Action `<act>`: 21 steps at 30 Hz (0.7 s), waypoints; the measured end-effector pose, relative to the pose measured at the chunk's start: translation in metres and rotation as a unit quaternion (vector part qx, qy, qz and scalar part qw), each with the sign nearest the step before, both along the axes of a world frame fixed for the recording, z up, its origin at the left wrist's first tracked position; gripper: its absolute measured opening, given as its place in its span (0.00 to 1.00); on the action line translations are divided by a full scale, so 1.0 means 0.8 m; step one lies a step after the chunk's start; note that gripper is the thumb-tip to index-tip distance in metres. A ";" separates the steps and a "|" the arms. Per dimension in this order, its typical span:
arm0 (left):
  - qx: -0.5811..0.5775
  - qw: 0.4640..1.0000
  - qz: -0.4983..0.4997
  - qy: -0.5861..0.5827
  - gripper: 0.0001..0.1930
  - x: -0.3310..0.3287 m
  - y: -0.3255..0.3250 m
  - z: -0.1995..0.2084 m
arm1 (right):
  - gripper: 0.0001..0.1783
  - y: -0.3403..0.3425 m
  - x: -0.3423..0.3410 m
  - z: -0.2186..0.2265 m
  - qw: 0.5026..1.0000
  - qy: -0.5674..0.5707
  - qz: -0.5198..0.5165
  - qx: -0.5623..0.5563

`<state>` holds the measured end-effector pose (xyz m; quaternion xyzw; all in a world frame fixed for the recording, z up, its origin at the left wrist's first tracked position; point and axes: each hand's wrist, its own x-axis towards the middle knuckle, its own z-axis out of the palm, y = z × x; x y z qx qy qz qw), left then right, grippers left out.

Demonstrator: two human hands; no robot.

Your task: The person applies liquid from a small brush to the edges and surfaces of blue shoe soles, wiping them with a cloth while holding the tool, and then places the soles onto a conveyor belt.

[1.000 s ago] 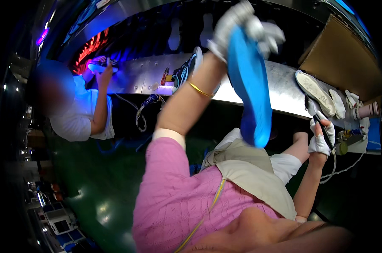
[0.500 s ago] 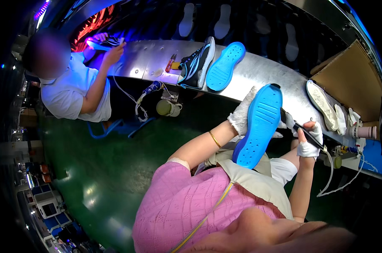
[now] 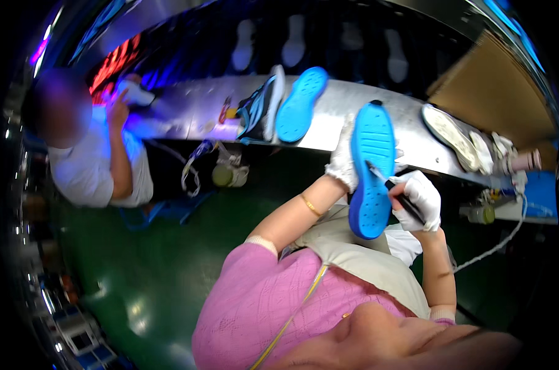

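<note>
Blue shoe sole (image 3: 370, 169) is held upright above the lap, just in front of the desk (image 3: 409, 132), tread facing the person. Left hand (image 3: 341, 161), gloved, has its fingers closed around the sole's upper left edge. Right hand (image 3: 418, 198), gloved, has its fingers closed on a dark pen-like tool (image 3: 390, 185), whose tip touches the sole near mid-length. For clean work, brace the sole firmly, keep the tool tip in light, steady contact, and guide it slowly. Another blue sole (image 3: 299, 103) and a shoe (image 3: 258, 110) rest on the desk, well apart.
</note>
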<state>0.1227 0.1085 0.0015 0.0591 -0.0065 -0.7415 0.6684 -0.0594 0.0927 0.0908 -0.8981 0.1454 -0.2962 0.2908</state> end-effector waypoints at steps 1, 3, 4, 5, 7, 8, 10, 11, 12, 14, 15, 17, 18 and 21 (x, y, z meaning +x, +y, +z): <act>-0.022 0.999 0.010 -0.023 0.50 -0.004 0.000 0.001 | 0.12 -0.002 -0.003 -0.005 0.998 -0.024 -0.044 0.031; -0.030 0.999 -0.017 0.025 0.48 -0.013 -0.001 0.003 | 0.09 -0.014 -0.014 -0.011 0.958 -0.092 -0.105 0.250; -0.075 0.995 -0.029 0.057 0.46 -0.018 -0.001 0.004 | 0.09 -0.024 -0.018 -0.011 0.965 -0.108 -0.135 0.199; -0.077 0.996 -0.026 0.036 0.44 -0.022 -0.003 0.004 | 0.08 -0.031 -0.021 -0.011 0.960 -0.113 -0.157 0.200; -0.141 0.988 -0.007 0.065 0.41 -0.039 -0.005 0.004 | 0.08 -0.039 -0.016 -0.010 0.955 -0.139 -0.170 0.200; -0.135 0.989 0.005 0.059 0.41 -0.047 -0.006 0.004 | 0.07 -0.040 -0.014 -0.007 0.955 -0.153 -0.175 0.184; -0.017 0.994 0.044 -0.097 0.41 -0.064 -0.004 0.003 | 0.09 -0.034 -0.001 -0.003 0.934 -0.187 -0.195 0.233; 0.037 0.986 0.059 -0.151 0.42 -0.068 -0.007 0.003 | 0.09 -0.029 0.007 -0.003 0.936 -0.196 -0.198 0.213; 0.035 0.985 0.055 -0.160 0.42 -0.071 -0.008 0.004 | 0.10 -0.028 0.013 -0.002 0.935 -0.193 -0.212 0.207; 0.025 0.989 0.042 -0.136 0.42 -0.072 -0.009 0.005 | 0.08 -0.018 0.008 -0.002 0.954 -0.191 -0.151 0.174; -0.013 1.000 0.001 -0.025 0.43 -0.070 -0.009 0.006 | 0.10 -0.018 0.001 -0.002 0.937 -0.199 -0.129 0.257; -0.076 0.994 0.000 -0.075 0.43 -0.066 -0.009 0.006 | 0.12 -0.021 -0.012 -0.007 0.882 -0.211 -0.123 0.403; -0.112 0.990 0.010 -0.087 0.43 -0.063 -0.008 0.006 | 0.10 -0.024 -0.018 -0.009 0.888 -0.243 -0.125 0.371; -0.031 0.994 0.020 -0.107 0.39 -0.061 -0.007 0.004 | 0.09 -0.023 -0.013 -0.018 0.946 -0.188 -0.220 0.145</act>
